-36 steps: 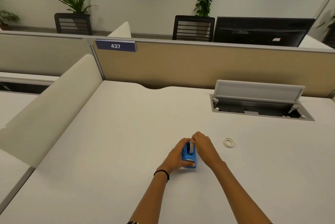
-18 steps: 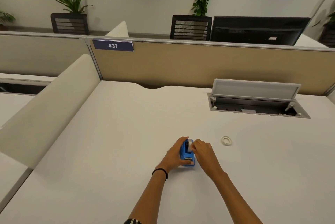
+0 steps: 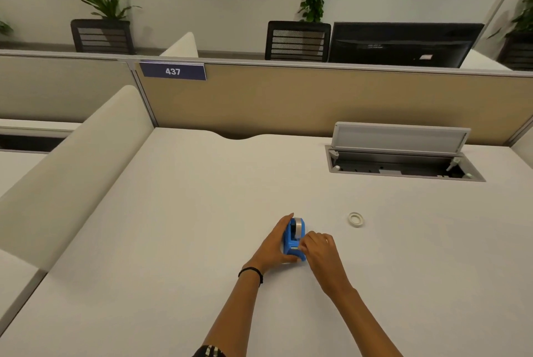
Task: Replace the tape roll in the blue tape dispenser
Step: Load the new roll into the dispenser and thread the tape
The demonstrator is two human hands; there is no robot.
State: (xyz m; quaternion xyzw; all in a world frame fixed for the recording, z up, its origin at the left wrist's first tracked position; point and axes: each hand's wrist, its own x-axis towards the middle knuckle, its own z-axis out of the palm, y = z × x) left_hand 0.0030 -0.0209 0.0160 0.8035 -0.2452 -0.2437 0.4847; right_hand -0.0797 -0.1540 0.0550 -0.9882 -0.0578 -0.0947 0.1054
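The small blue tape dispenser (image 3: 290, 238) stands on the white desk (image 3: 178, 226) near its front middle. A tape roll (image 3: 300, 226) sits in its top, partly showing. My left hand (image 3: 272, 244) wraps the dispenser's left side and holds it down. At the dispenser's front right, the fingertips of my right hand (image 3: 318, 250) are pinched together by the cutter end; what they pinch is too small to see. A bare whitish tape ring (image 3: 355, 219) lies flat on the desk to the right, apart from both hands.
An open cable hatch (image 3: 403, 166) with a raised lid is set into the desk at the back right. A beige partition (image 3: 288, 102) closes the far edge, and a white curved divider (image 3: 72, 169) runs along the left side.
My right hand has slid from the top of the roll down toward the dispenser's front end. My left hand keeps its hold. The view has shifted slightly.
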